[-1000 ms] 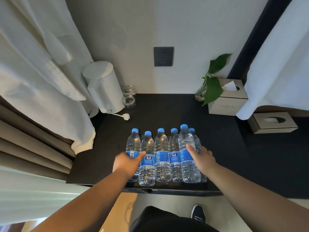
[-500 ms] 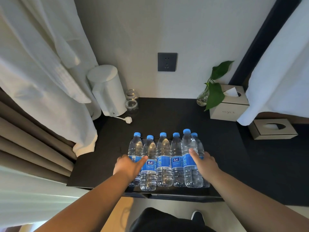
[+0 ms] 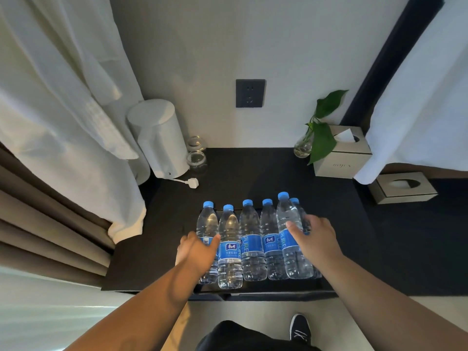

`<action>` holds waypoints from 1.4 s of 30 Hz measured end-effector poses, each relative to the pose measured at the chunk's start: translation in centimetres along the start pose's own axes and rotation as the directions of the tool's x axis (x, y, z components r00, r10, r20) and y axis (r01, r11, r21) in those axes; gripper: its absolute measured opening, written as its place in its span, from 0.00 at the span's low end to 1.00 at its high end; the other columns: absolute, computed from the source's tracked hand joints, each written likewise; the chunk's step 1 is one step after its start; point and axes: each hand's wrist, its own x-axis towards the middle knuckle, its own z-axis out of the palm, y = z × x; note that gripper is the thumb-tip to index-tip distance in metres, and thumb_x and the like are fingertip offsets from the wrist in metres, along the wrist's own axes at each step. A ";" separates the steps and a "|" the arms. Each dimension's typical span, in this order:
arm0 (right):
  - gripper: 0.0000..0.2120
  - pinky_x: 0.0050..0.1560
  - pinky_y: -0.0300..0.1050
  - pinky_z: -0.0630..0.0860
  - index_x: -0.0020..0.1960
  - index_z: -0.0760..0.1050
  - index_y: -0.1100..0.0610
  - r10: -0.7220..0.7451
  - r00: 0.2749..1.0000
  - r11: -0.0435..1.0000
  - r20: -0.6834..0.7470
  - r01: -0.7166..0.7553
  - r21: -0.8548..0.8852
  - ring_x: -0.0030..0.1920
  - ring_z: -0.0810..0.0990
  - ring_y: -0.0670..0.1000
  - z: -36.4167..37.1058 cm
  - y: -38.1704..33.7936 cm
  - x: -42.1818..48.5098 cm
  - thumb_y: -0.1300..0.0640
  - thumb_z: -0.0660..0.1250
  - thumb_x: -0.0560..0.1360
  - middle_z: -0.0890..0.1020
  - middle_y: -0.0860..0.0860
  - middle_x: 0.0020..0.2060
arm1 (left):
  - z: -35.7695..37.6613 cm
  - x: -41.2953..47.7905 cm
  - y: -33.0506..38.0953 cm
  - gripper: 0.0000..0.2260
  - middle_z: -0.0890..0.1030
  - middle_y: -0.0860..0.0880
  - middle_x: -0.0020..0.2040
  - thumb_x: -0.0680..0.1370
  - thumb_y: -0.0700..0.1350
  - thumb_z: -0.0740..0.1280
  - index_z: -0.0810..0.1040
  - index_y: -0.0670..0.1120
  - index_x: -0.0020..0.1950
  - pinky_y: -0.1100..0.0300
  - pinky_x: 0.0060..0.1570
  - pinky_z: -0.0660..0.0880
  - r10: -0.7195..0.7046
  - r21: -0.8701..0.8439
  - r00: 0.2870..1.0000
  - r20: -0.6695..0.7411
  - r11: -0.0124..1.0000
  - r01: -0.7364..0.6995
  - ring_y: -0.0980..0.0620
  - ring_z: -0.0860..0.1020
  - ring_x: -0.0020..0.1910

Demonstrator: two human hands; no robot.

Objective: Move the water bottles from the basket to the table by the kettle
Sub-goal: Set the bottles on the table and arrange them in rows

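Several clear water bottles (image 3: 252, 239) with blue caps and blue labels stand in a row in a low dark basket (image 3: 266, 291) at the front of the black table (image 3: 253, 173). My left hand (image 3: 196, 252) wraps the label of the leftmost bottle (image 3: 207, 221). My right hand (image 3: 314, 236) grips the tall bottle (image 3: 288, 216) near the row's right end, thumb on its front, with one more bottle partly hidden behind it. The white kettle (image 3: 162, 140) stands at the table's back left corner.
Two glass jars (image 3: 197, 158) sit beside the kettle, and its white plug (image 3: 193, 183) lies on the table. A plant in a glass vase (image 3: 304, 146) and a tissue box (image 3: 342, 158) stand back right. Curtains hang left; a second tissue box (image 3: 402, 187) lies right.
My right hand has slid higher up the tall bottle at the right end. My left hand stays on the leftmost bottle. The view has tilted up slightly.
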 end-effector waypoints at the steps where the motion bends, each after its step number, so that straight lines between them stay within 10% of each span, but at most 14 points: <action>1: 0.33 0.60 0.50 0.73 0.69 0.75 0.49 -0.022 1.000 1.000 -0.019 0.021 -0.019 0.67 0.72 0.54 0.0 -0.2 0.0 0.27 0.64 0.74 0.74 0.51 0.62 | 0.0 0.1 0.0 0.31 0.75 0.46 0.59 0.75 0.70 0.64 0.74 0.46 0.64 0.50 0.50 0.81 0.015 0.001 1.000 -0.008 1.000 -0.015 0.46 0.79 0.51; 7: 0.25 0.51 0.52 0.82 0.56 0.76 0.47 -0.048 0.999 0.996 -0.011 0.048 -0.070 0.51 0.79 0.48 -0.1 -1.5 0.0 0.29 0.64 0.72 0.76 0.46 0.52 | -0.2 0.4 0.5 0.28 0.75 0.46 0.60 0.76 0.67 0.65 0.74 0.45 0.63 0.48 0.53 0.80 0.035 0.028 0.997 -0.062 0.999 -0.033 0.45 0.78 0.55; 15: 0.35 0.65 0.52 0.76 0.77 0.68 0.52 -0.211 0.977 0.955 -0.004 0.205 -0.216 0.66 0.74 0.55 -0.2 -4.1 3.0 0.35 0.69 0.76 0.74 0.53 0.65 | -0.6 0.8 1.8 0.28 0.74 0.45 0.62 0.76 0.65 0.65 0.73 0.45 0.65 0.48 0.55 0.79 -0.026 -0.002 0.998 -0.052 1.000 0.026 0.44 0.78 0.57; 24: 0.25 0.58 0.54 0.75 0.68 0.78 0.50 -0.527 0.838 0.757 0.143 0.540 -0.368 0.59 0.77 0.55 1.8 -9.0 5.8 0.37 0.66 0.77 0.78 0.50 0.58 | -0.2 1.1 3.2 0.29 0.74 0.46 0.63 0.76 0.66 0.65 0.74 0.46 0.67 0.48 0.56 0.78 -0.130 -0.088 0.987 -0.095 0.989 0.122 0.45 0.77 0.58; 34: 0.24 0.59 0.52 0.77 0.68 0.77 0.52 -0.437 0.824 0.784 0.361 0.546 -0.296 0.62 0.78 0.56 6.2 -12.3 5.5 0.39 0.65 0.79 0.79 0.52 0.60 | -1.2 3.0 3.2 0.28 0.74 0.47 0.60 0.74 0.67 0.65 0.74 0.48 0.64 0.47 0.57 0.78 -0.044 -0.062 0.998 -0.034 0.997 0.042 0.45 0.77 0.57; 42: 0.18 0.42 0.47 0.70 0.56 0.78 0.52 -0.265 0.901 0.800 0.344 0.404 -0.442 0.52 0.82 0.54 8.6 -15.9 5.0 0.38 0.62 0.80 0.83 0.51 0.51 | -2.5 6.2 3.4 0.22 0.80 0.47 0.51 0.75 0.66 0.63 0.80 0.48 0.52 0.52 0.50 0.78 0.105 -0.016 0.994 0.029 0.994 -0.104 0.46 0.80 0.50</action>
